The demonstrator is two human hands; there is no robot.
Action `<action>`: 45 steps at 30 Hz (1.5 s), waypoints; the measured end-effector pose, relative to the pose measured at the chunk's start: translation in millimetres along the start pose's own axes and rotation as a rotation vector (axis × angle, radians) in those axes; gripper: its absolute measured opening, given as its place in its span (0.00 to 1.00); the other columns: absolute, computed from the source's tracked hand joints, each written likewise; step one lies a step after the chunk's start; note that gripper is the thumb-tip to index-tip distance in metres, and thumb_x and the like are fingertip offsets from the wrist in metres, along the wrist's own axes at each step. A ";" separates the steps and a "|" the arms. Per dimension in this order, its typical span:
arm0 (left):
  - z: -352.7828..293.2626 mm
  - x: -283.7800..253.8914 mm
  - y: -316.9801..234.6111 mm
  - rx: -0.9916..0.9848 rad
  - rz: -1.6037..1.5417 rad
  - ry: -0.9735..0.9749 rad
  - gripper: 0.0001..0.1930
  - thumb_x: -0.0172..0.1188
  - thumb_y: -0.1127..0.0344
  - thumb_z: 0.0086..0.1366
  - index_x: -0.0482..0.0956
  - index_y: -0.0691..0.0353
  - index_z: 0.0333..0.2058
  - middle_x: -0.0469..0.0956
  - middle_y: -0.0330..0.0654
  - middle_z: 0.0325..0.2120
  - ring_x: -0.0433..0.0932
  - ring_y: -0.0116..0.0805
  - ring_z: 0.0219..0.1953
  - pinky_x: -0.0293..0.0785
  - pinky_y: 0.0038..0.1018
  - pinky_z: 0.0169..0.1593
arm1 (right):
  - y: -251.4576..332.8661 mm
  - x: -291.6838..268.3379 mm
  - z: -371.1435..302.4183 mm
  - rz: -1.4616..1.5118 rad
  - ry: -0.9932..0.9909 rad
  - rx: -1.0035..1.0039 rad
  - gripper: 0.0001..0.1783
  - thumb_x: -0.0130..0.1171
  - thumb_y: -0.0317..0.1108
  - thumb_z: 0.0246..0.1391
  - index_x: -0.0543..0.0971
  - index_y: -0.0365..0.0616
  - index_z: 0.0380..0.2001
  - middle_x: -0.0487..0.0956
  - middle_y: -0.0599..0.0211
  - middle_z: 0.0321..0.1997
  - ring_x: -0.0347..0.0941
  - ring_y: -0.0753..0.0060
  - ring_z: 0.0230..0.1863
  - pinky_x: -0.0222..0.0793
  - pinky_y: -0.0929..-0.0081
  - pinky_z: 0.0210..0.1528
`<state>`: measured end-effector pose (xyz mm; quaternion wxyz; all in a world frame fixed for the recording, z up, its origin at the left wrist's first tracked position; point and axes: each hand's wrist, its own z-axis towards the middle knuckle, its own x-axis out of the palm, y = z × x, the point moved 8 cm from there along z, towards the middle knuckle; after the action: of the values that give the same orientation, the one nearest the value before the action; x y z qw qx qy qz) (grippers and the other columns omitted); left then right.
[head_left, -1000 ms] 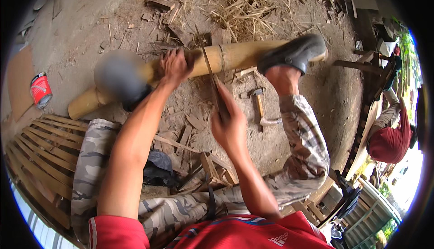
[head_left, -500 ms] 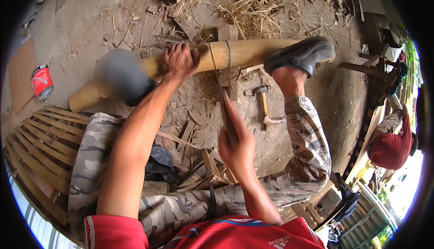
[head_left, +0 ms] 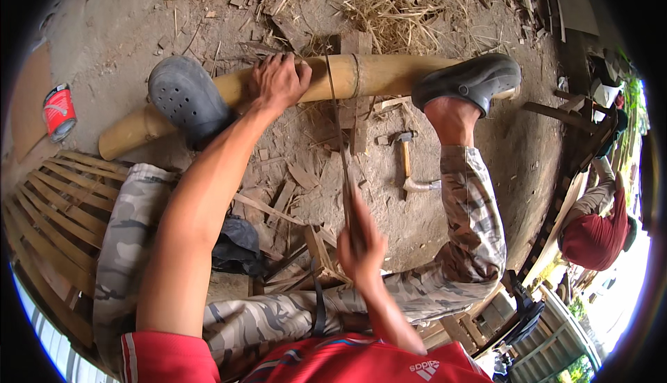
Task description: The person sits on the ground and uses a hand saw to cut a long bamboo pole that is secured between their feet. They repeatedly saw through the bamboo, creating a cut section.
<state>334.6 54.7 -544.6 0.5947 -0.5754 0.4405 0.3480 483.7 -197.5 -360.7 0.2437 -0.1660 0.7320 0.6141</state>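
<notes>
A thick yellow bamboo pole [head_left: 385, 76] lies crosswise in front of me, raised by wooden blocks [head_left: 356, 41] under its middle. My left hand [head_left: 280, 83] is closed over its top, left of the saw. In my right hand [head_left: 363, 244] is the handle of a long, narrow handsaw [head_left: 338, 115]. Its blade crosses the pole just left of a ringed joint; how deep it sits in the bamboo I cannot tell. My grey clogs press on the pole, the left clog [head_left: 187, 98] near one end and the right clog [head_left: 465, 80] near the other.
A hammer [head_left: 406, 153] and a curved, light-coloured tool [head_left: 420, 185] lie beyond my right knee, among wood scraps. Straw [head_left: 396, 7] is heaped behind the pole. A red can [head_left: 60, 112] and slatted bamboo [head_left: 62, 209] are at left. Another person [head_left: 596, 237] bends at far right.
My right hand has drawn the saw back toward my body, sliding the blade across the bamboo. My left hand keeps its place on the pole. The view has shifted slightly.
</notes>
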 end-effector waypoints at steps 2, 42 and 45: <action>-3.1 5.6 -3.9 0.001 -0.003 -0.035 0.28 0.47 0.47 0.68 0.77 0.63 0.55 0.78 0.59 0.52 0.75 0.56 0.56 0.64 0.51 0.62 | 15.6 -20.6 -54.9 0.056 0.064 0.121 0.37 0.48 0.14 0.49 0.67 0.40 0.67 0.72 0.50 0.66 0.76 0.59 0.60 0.77 0.74 0.52; 8.1 1.0 14.0 0.000 -0.067 -0.045 0.28 0.50 0.45 0.67 0.75 0.67 0.48 0.76 0.61 0.52 0.72 0.63 0.56 0.61 0.61 0.58 | 5.2 28.3 78.5 0.031 -0.057 -0.085 0.32 0.52 0.20 0.52 0.70 0.35 0.63 0.74 0.43 0.62 0.73 0.52 0.63 0.69 0.65 0.64; 17.2 8.8 -11.4 -0.047 -0.152 0.238 0.30 0.46 0.42 0.68 0.75 0.68 0.48 0.75 0.63 0.52 0.71 0.61 0.58 0.60 0.63 0.60 | 6.5 -15.9 -41.1 0.169 0.029 0.178 0.36 0.51 0.15 0.49 0.66 0.31 0.65 0.70 0.39 0.65 0.67 0.53 0.68 0.63 0.63 0.68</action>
<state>350.5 69.8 -549.4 0.5493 -0.6581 0.4549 0.2414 487.1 -237.4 -341.3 0.1942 -0.0905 0.7984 0.5627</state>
